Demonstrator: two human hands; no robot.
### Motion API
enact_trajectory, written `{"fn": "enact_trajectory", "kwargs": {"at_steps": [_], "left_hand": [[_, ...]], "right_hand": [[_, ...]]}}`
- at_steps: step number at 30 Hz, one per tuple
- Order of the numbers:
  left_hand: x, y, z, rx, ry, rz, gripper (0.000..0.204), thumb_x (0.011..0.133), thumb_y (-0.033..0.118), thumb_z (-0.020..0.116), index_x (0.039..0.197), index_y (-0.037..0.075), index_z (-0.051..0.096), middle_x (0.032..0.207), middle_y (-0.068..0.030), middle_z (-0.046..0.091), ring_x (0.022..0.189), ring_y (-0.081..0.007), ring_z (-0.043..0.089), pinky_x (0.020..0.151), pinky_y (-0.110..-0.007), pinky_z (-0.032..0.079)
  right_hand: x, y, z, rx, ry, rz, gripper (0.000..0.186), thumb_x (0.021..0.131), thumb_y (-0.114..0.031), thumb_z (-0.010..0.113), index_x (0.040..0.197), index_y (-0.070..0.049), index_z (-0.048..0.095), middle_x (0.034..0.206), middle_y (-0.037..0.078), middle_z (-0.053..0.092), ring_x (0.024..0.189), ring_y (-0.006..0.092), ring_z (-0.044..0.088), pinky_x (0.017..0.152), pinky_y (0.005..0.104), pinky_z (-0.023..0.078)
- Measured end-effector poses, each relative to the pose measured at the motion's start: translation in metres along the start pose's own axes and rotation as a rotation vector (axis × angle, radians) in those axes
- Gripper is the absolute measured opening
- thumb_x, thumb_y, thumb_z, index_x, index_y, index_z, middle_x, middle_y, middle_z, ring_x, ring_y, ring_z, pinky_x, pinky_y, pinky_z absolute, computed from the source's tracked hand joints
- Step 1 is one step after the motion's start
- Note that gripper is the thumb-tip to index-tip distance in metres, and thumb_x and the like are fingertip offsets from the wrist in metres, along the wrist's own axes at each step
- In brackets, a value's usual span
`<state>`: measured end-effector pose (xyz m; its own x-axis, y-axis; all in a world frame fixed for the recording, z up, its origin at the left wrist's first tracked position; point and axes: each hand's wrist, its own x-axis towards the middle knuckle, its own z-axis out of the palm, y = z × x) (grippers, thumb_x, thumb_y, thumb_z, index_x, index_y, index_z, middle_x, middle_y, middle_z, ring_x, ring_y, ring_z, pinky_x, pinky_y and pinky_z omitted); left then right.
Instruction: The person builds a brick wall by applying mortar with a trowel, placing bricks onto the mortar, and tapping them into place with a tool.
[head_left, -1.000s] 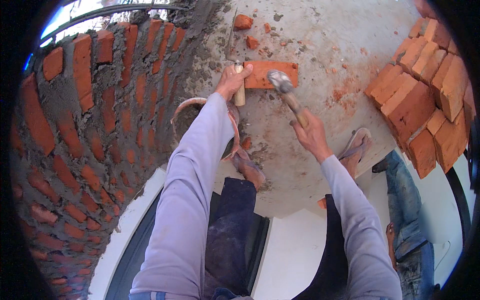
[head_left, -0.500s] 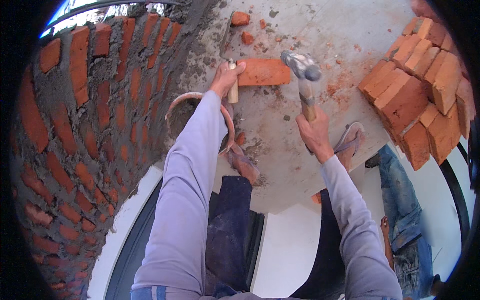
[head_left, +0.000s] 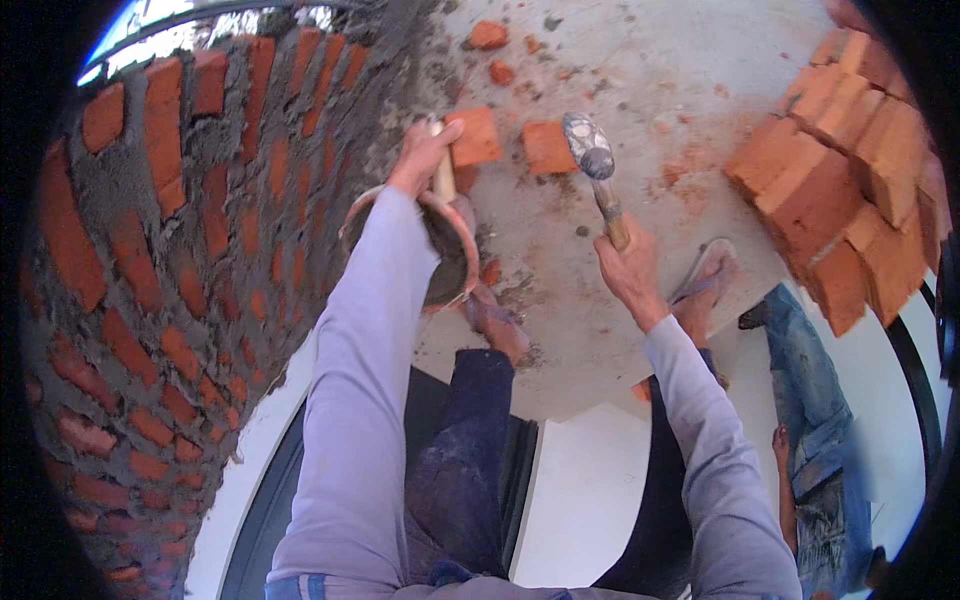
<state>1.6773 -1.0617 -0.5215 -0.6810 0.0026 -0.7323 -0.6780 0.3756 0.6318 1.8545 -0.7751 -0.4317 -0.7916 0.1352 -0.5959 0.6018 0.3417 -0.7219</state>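
My left hand (head_left: 422,160) is closed on a broken half of an orange brick (head_left: 477,137) and, along with it, the pale wooden handle of a trowel (head_left: 443,178); the trowel's blade is not clearly seen. Across a small gap to the right is the other brick half (head_left: 546,148), apart from my hand; whether it lies on the floor or is falling, I cannot tell. My right hand (head_left: 632,270) grips a hammer (head_left: 592,155) by its wooden handle, the head touching or overlapping the right end of that loose half.
A pan with mortar (head_left: 470,250) stands under my left forearm. At left rises a curved brick wall (head_left: 210,230) with wet grey joints. Bricks are stacked (head_left: 810,180) at right. Brick chips (head_left: 488,36) litter the concrete floor. Another person's jeans-clad legs (head_left: 805,390) show lower right.
The whole brick has broken into two pieces. My left hand has shifted left with one half and the trowel; the other half has come apart from it. The hammer head has dropped slightly leftward.
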Motion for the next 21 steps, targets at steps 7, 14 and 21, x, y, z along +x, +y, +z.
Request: {"fn": "enact_trajectory", "kwargs": {"at_steps": [7,14,21], "left_hand": [[-0.116,0.105,0.0,-0.067,-0.151,0.221,0.051,0.09,0.03,0.066,0.13,0.004,0.048,0.11,-0.0097,0.062,0.095,-0.0192,0.063,0.084,-0.033,0.051],[-0.246,0.201,0.075,-0.036,-0.263,0.072,0.035,0.09,0.037,0.065,0.106,0.008,0.053,0.087,0.0021,0.055,0.079,-0.009,0.053,0.07,-0.029,0.047],[-0.403,0.234,0.105,-0.22,-0.378,0.025,0.035,0.09,0.035,0.059,0.111,0.006,0.059,0.092,-0.0018,0.061,0.09,-0.0126,0.058,0.083,-0.031,0.048]], "right_hand": [[-0.097,-0.06,-0.171,-0.17,0.447,-0.117,0.032,0.079,-0.022,0.068,0.103,-0.004,0.057,0.083,0.017,0.061,0.078,0.0337,0.062,0.068,0.0422,0.048],[-0.075,-0.063,-0.379,-0.491,0.945,-0.031,0.035,0.082,-0.028,0.068,0.101,-0.002,0.056,0.093,0.023,0.062,0.089,0.0418,0.06,0.075,0.0481,0.047],[0.007,-0.053,-0.42,-0.567,0.892,-0.225,0.034,0.089,-0.022,0.057,0.117,-0.003,0.056,0.106,0.02,0.06,0.1,0.0355,0.057,0.086,0.0442,0.045]]}}
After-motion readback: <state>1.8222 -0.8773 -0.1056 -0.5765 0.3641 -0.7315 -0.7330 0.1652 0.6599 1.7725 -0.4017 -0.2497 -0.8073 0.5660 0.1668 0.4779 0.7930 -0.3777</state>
